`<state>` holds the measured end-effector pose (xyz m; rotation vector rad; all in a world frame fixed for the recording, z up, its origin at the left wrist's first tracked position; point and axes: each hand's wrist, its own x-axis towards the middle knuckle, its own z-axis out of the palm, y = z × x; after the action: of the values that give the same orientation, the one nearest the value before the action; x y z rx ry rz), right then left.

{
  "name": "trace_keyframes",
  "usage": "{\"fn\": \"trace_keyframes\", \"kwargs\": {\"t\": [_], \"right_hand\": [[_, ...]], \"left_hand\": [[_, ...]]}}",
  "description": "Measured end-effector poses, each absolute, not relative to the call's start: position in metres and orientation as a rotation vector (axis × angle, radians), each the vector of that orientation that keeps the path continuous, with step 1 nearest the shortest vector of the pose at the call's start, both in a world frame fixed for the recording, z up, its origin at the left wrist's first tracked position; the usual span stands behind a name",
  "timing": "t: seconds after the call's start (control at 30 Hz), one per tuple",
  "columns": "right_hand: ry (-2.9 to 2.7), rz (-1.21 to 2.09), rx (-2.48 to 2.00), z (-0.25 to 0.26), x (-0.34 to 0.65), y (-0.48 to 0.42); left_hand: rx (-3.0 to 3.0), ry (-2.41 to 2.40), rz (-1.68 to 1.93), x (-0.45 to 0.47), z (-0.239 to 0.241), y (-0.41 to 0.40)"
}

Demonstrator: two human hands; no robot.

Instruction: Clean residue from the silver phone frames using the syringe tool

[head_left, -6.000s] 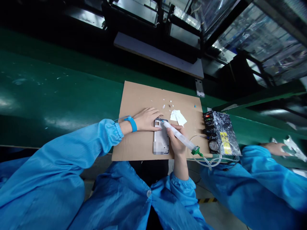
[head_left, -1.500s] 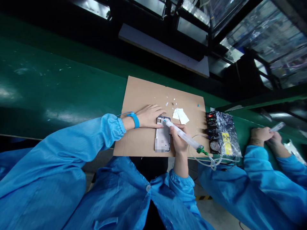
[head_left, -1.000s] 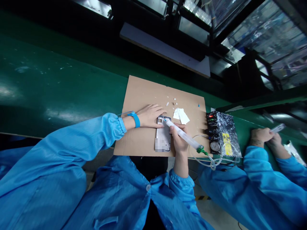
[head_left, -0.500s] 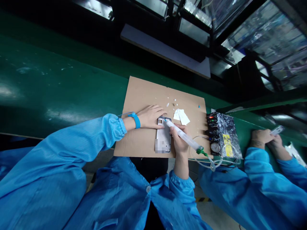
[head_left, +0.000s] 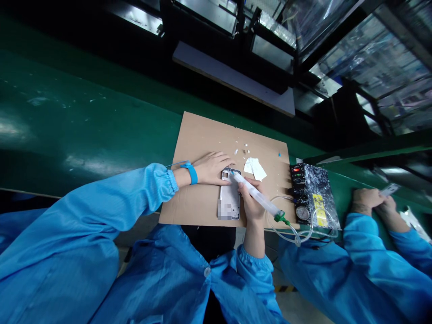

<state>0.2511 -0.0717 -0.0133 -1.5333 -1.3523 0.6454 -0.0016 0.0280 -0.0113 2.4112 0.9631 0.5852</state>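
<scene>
A grey phone frame lies on a sheet of cardboard in front of me. My left hand rests flat at its upper left corner, fingers stretched out, the thumb along the frame's left edge. In my right hand is a clear dispensing syringe, gripped like a pen and tilted. Its blue tip points at the top part of the frame; whether it touches cannot be told. A green cap closes the syringe's rear, where a clear hose joins it.
White paper pieces and small crumbs lie behind the frame. Right of the cardboard stands a black dispenser box with a gauge and looped hoses. Farther right, a co-worker's hands hold a flat piece. A pale shelf board runs across the back.
The whole view has shifted slightly, so the bench sits a little lower. The syringe tip stays near the frame's top, and both hands keep their positions on the work.
</scene>
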Motion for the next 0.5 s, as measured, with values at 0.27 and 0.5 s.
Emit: {"fn": "trace_keyframes", "kwargs": {"t": [0.27, 0.5], "right_hand": [[-1.357, 0.674, -1.577, -0.009, 0.251, -0.072], [-1.334, 0.704, -1.576, -0.001, 0.248, -0.073]], "left_hand": [[2.423, 0.959, 0.632, -0.001, -0.015, 0.029], [2.412, 0.967, 0.605, -0.001, -0.010, 0.027]]}}
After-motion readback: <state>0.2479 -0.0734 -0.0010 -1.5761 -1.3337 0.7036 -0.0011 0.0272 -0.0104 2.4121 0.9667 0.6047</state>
